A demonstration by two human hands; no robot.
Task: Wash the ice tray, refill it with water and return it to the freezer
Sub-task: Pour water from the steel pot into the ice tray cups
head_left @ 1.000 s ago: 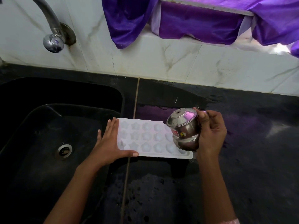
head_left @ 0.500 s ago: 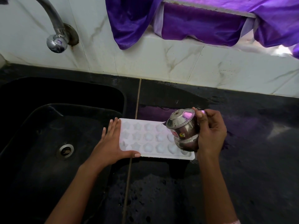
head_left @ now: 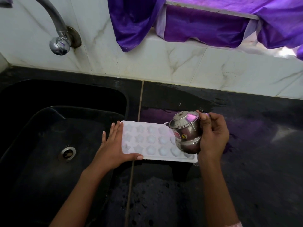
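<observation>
The steel pot [head_left: 185, 133] is being gripped by the right hand [head_left: 213, 138] over the ice tray's [head_left: 164, 159] right end; its left end is being steadied by the flat left hand [head_left: 113, 148].

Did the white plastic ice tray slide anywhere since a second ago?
No. The white plastic ice tray lies across the same thin brown seam in the black counter, with the left hand flat against its end.
</observation>
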